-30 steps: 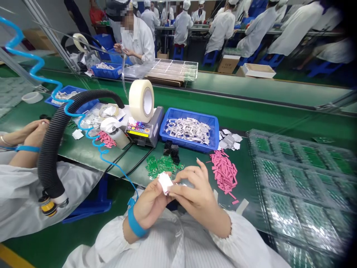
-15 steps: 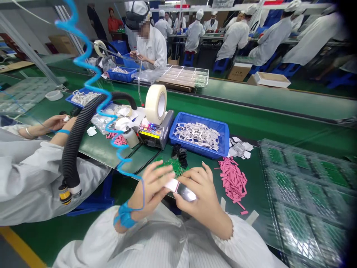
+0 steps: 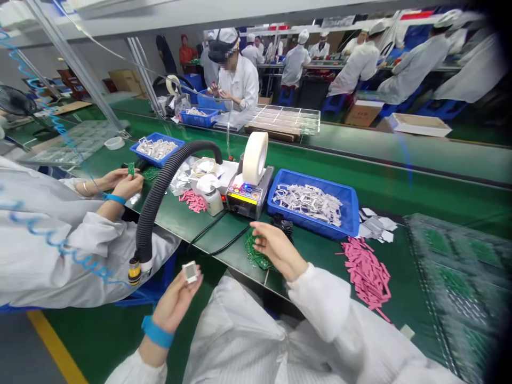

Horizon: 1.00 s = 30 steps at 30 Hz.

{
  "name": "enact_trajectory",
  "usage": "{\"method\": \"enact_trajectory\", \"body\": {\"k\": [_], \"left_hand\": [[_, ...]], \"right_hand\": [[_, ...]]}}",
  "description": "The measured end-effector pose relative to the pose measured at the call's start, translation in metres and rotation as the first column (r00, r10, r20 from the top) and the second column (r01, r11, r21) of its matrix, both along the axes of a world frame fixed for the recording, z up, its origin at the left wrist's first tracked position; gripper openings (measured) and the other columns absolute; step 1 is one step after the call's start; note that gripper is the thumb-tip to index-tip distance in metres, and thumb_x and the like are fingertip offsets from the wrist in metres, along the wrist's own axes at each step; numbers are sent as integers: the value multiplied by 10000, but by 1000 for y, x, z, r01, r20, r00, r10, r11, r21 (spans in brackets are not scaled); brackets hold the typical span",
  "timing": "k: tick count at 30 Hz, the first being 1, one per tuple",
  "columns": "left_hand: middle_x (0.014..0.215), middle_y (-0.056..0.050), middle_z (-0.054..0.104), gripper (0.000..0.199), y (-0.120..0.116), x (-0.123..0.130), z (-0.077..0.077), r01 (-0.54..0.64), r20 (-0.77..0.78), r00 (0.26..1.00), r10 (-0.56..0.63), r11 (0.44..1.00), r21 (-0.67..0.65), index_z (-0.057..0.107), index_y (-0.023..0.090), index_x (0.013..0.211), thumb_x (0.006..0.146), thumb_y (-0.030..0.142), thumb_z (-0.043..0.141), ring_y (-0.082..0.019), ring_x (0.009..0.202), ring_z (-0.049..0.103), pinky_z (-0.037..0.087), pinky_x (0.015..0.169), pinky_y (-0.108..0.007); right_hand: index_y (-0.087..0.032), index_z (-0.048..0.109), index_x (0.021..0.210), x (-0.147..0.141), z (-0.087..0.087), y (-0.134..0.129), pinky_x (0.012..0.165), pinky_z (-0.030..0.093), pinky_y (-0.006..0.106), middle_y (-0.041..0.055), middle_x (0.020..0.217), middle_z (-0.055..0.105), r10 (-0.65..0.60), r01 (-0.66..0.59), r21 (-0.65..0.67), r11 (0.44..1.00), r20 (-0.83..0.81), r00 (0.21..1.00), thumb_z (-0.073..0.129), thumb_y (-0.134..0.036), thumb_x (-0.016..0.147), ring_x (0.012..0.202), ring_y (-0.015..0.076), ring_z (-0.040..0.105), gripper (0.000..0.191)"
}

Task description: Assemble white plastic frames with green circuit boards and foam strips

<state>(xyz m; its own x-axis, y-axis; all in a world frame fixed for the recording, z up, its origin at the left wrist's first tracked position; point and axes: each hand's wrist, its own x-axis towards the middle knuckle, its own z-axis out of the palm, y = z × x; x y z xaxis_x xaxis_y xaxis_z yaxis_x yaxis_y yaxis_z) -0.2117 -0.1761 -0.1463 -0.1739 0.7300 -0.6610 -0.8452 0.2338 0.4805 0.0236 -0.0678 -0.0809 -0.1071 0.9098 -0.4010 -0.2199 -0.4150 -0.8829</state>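
My left hand [image 3: 174, 304] is low in the view, in front of the bench edge. It holds a small white square piece with a silvery centre [image 3: 191, 272] between thumb and fingers. My right hand [image 3: 278, 250] reaches over the bench with its fingers spread, just above or touching a heap of green circuit boards [image 3: 256, 252]. Black finned heat sinks [image 3: 286, 225] stand just past those fingers. A pile of pink strips [image 3: 366, 272] lies to the right of my right hand.
A blue tray of white frames [image 3: 312, 205] and a tape dispenser [image 3: 246, 200] stand on the green bench. A black corrugated hose [image 3: 154, 202] arcs beside a co-worker's hands [image 3: 124, 182], which hold a small green board. Clear trays of boards [image 3: 460, 277] lie right.
My hands have come apart. The left has dropped toward the lower left with the white piece, and the right has moved forward to the green boards. The whole view has swung, shifting the bench rightward.
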Motion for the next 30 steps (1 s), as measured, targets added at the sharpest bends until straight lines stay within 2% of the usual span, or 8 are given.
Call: {"method": "enact_trajectory", "body": {"k": [3, 6, 16, 19, 22, 25, 27, 30], "left_hand": [[830, -48, 744, 397, -16, -46, -21, -175, 1, 985, 175, 985, -11, 504, 211, 1269, 923, 112, 336, -137, 770, 707, 556, 808, -301], [897, -58, 743, 379, -28, -71, -23, -287, 61, 957, 285, 958, 19, 481, 215, 1295, 937, 202, 360, -151, 836, 704, 560, 830, -317], [879, -60, 750, 433, -23, -63, -13, -344, 97, 935, 341, 939, 20, 389, 189, 1369, 938, 196, 352, -137, 844, 699, 541, 856, -285], [876, -82, 746, 411, -21, -28, -5, -273, 135, 952, 274, 962, -24, 451, 164, 1322, 927, 125, 344, -163, 844, 700, 553, 830, -327], [946, -107, 732, 345, -14, 19, 17, -148, 195, 970, 143, 989, 10, 611, 139, 1133, 901, 64, 367, -179, 924, 680, 513, 908, -375], [906, -95, 734, 233, -4, 61, 48, 22, 207, 977, -47, 992, 121, 699, 115, 899, 869, 83, 471, -155, 857, 681, 504, 889, -307], [890, -74, 736, 128, 1, 82, 65, 166, 196, 958, -211, 961, 222, 711, 127, 884, 793, 143, 622, -142, 828, 674, 504, 839, -251], [908, -36, 736, 271, 5, 102, 79, 276, 176, 923, -342, 908, 316, 716, 172, 906, 643, 198, 776, -125, 829, 659, 481, 849, -227]], "right_hand": [[-163, 587, 852, -18, -12, 24, 475, 400, 191, -65, 629, 510, -200, 193, -119, 974, -56, 978, 626, -341, 808, 453, 43, 432, 188], [-130, 560, 859, -35, -16, 34, 458, 405, 177, -56, 657, 506, -325, 305, -190, 933, -85, 942, 554, -303, 887, 476, 40, 436, 175], [-133, 555, 857, -53, -8, 46, 442, 380, 171, -43, 685, 507, -413, 397, -177, 900, -63, 908, 531, -289, 899, 495, 44, 428, 163], [-161, 568, 746, -50, 7, 16, 479, 384, 189, -52, 615, 473, -301, 295, -76, 953, -88, 950, 606, -309, 829, 502, 58, 413, 174], [-164, 608, 622, -42, 28, -35, 670, 450, 258, -3, 696, 569, -52, 56, 58, 997, -75, 996, 775, -240, 625, 686, 122, 538, 183], [-183, 639, 618, -28, 45, -77, 967, 350, 404, 73, 1162, 578, 245, -330, 348, 877, 266, 932, 720, -209, 668, 1133, 253, 485, 99], [-204, 631, 667, -18, 51, -91, 1014, 293, 463, 59, 1345, 457, 202, -465, 463, 754, 510, 836, 619, -221, 762, 1274, 277, 355, 97], [-209, 593, 670, -6, 55, -93, 991, 322, 470, 62, 1371, 429, -38, -431, 564, 704, 636, 770, 573, -218, 796, 1296, 280, 325, 128]]}}
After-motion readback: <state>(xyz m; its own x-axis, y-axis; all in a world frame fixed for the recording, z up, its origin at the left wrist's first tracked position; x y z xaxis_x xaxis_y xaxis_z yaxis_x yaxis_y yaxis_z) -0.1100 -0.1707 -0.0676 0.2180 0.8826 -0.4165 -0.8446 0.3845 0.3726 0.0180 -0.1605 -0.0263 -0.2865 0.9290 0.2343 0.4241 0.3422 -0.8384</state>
